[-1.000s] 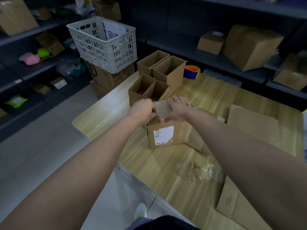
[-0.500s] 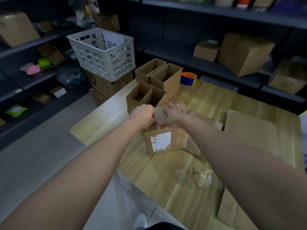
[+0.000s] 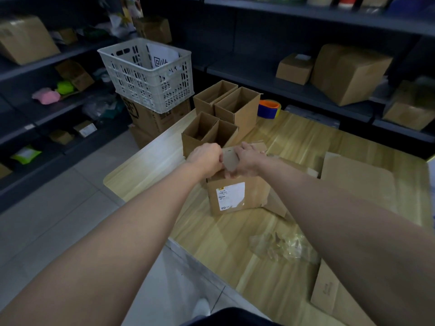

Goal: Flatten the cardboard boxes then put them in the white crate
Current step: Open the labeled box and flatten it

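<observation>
Wooden tabletop (image 3: 235, 234) carries four open boxes (image 3: 244, 114) at its far corner; labelled box (image 3: 251, 196); flattened cardboard (image 3: 357, 182); crumpled plastic (image 3: 282, 248); tape roll (image 3: 269, 108).

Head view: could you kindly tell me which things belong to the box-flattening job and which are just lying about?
Job: labelled box, gripped by left hand and right hand; four open boxes; flattened cardboard; white crate.
Lying about: tape roll; crumpled plastic wrap; shelf boxes.

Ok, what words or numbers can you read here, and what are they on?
"SF": big letters on the brown box under the white crate.
Paper sheet in the crate: square code, other print unreadable.
White label on the nearest box: too small to read.
Flat cardboard, bottom right: print blurred.
</observation>
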Demonstrator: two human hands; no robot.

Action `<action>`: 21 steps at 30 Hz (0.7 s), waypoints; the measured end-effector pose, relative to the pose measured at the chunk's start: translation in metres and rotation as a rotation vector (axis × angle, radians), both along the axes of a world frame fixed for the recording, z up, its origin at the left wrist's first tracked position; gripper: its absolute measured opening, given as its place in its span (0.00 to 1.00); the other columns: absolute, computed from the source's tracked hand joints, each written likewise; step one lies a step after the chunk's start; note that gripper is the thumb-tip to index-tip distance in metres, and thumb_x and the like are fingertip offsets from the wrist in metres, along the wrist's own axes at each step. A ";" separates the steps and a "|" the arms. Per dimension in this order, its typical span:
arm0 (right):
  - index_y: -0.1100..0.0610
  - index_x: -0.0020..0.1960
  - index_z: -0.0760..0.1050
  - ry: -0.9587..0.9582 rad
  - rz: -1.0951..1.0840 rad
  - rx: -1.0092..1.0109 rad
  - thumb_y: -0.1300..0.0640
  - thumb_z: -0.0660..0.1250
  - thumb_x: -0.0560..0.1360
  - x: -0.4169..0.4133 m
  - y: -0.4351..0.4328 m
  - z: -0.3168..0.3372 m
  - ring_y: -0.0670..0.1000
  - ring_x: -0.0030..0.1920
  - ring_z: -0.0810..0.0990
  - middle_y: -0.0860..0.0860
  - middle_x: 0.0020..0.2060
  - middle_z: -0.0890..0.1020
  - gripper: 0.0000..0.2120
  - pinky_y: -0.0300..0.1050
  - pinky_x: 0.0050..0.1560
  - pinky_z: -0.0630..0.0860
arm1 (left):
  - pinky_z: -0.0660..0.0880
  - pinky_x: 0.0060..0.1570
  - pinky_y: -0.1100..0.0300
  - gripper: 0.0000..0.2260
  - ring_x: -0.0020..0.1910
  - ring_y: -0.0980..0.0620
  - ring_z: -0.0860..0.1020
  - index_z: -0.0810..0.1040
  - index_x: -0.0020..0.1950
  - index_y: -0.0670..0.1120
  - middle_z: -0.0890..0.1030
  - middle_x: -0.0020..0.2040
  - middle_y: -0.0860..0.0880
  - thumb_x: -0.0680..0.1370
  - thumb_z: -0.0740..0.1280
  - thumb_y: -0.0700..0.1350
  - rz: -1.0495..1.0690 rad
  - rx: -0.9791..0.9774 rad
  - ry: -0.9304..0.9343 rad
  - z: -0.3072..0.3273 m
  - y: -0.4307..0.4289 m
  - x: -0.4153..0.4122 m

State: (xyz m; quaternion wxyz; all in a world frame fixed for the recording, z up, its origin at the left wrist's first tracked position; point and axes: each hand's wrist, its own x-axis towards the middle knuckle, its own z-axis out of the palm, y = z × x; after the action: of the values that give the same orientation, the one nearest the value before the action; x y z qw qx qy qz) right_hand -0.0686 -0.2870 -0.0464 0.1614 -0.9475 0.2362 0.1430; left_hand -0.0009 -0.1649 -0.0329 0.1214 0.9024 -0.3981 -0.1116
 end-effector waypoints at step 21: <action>0.53 0.77 0.54 0.033 0.013 -0.023 0.43 0.73 0.68 -0.001 0.001 0.009 0.60 0.75 0.52 0.54 0.76 0.55 0.45 0.61 0.72 0.55 | 0.74 0.48 0.59 0.06 0.47 0.50 0.76 0.80 0.52 0.43 0.77 0.49 0.47 0.76 0.68 0.39 0.220 -0.144 0.139 -0.010 0.011 0.019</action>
State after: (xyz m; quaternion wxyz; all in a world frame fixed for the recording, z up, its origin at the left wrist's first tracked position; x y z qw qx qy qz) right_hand -0.0694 -0.2861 -0.0377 0.1457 -0.9483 0.2341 0.1571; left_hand 0.0182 -0.1536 -0.0426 0.2245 0.9197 -0.2944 -0.1309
